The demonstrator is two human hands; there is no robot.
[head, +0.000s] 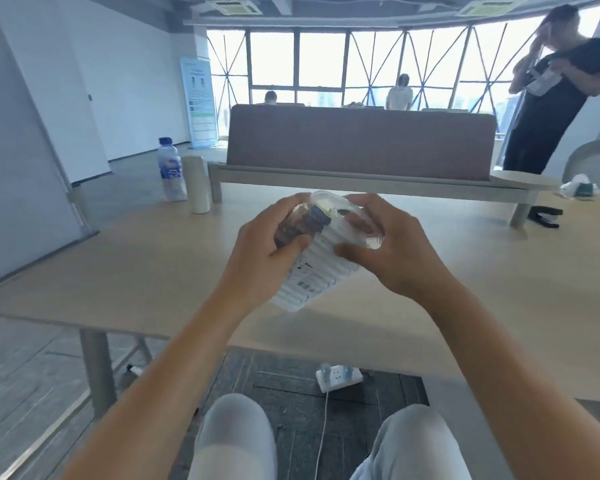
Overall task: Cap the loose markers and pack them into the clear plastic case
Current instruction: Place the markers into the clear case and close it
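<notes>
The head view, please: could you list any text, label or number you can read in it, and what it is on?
None is readable.
Clear plastic case, held by left hand and right hand: printed label with barcode, too blurred.
Water bottle: blue label, blurred.
Standing banner: text too small.

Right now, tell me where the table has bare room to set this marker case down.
Bare tabletop lies left of the case, up to the bottle and roll, and right of the right hand. The far right is crowded by the stapler.
</notes>
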